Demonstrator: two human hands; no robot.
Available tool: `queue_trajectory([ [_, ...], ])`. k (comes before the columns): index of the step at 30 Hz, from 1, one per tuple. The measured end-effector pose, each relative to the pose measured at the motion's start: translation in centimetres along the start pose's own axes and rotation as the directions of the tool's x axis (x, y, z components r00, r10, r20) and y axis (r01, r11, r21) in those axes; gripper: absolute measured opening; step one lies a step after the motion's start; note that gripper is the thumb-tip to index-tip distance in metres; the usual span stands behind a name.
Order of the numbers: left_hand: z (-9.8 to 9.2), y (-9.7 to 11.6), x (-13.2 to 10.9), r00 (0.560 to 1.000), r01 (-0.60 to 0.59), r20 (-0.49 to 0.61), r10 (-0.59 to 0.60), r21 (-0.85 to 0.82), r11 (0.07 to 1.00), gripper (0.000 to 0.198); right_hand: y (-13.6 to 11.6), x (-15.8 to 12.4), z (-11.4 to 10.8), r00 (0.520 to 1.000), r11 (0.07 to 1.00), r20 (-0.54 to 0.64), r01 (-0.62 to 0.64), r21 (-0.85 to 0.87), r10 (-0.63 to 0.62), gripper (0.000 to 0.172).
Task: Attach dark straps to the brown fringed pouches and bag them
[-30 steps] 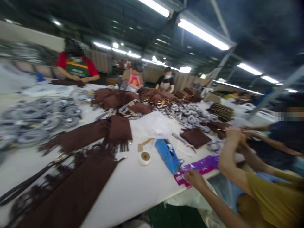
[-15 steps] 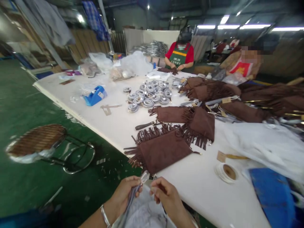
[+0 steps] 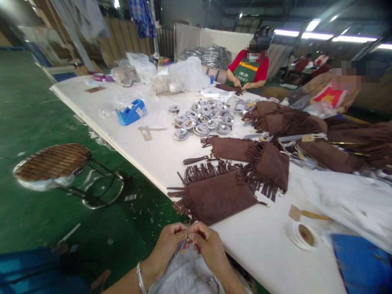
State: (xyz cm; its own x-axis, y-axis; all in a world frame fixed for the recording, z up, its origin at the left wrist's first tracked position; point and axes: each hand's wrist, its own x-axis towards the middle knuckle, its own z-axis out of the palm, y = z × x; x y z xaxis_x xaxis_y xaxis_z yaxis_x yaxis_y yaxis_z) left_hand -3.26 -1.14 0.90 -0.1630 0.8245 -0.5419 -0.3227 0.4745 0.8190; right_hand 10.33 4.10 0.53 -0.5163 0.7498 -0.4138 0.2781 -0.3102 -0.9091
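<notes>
At the table's near edge, my left hand [image 3: 168, 244] is closed on a grey strap [image 3: 173, 256] that hangs down from its fingers. My right hand [image 3: 207, 241] meets it fingertip to fingertip and pinches at the top end of the same strap; the detail between the fingertips is too small to make out. Below both hands lies pale grey fabric [image 3: 186, 271]. Just beyond them a dark brown fringed pouch [image 3: 223, 196] lies flat, with a second brown fringed pouch [image 3: 272, 165] behind it.
Coiled grey straps [image 3: 202, 128] lie mid-table, right of a blue tape dispenser [image 3: 131, 112]. A white tape roll [image 3: 301, 235] sits at right, near white plastic sheeting [image 3: 337, 192]. More brown pouches pile up behind. A stool [image 3: 52, 163] stands left. Two people work across the table.
My right hand has come left to my left hand, and the fingertips now meet at the strap's end. The clear tip that stuck up there is now covered. The view has shifted slightly.
</notes>
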Motion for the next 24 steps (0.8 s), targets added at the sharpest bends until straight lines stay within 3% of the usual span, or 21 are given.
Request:
queue_trajectory([
  [6, -0.5, -0.5, 0.5, 0.999, -0.049, 0.016, 0.048, 0.070, 0.996, 0.019, -0.3, 0.2, 0.3, 0.999, 0.985, -0.017, 0.047, -0.166, -0.050, 0.014],
  [16, -0.7, -0.1, -0.5, 0.997, 0.001, 0.072, 0.001, -0.029, 1.000, 0.011, 0.3, -0.3, 0.7, 0.993, 0.906, -0.059, 0.065, -0.418, -0.098, 0.018],
  [24, -1.1, -1.6, 0.2, 0.996, 0.001, 0.086, -0.004, 0.035, 0.999, 0.035, -0.2, -0.6, 0.8, 0.990, 0.847, -0.073, 0.061, -0.528, -0.117, 0.018],
])
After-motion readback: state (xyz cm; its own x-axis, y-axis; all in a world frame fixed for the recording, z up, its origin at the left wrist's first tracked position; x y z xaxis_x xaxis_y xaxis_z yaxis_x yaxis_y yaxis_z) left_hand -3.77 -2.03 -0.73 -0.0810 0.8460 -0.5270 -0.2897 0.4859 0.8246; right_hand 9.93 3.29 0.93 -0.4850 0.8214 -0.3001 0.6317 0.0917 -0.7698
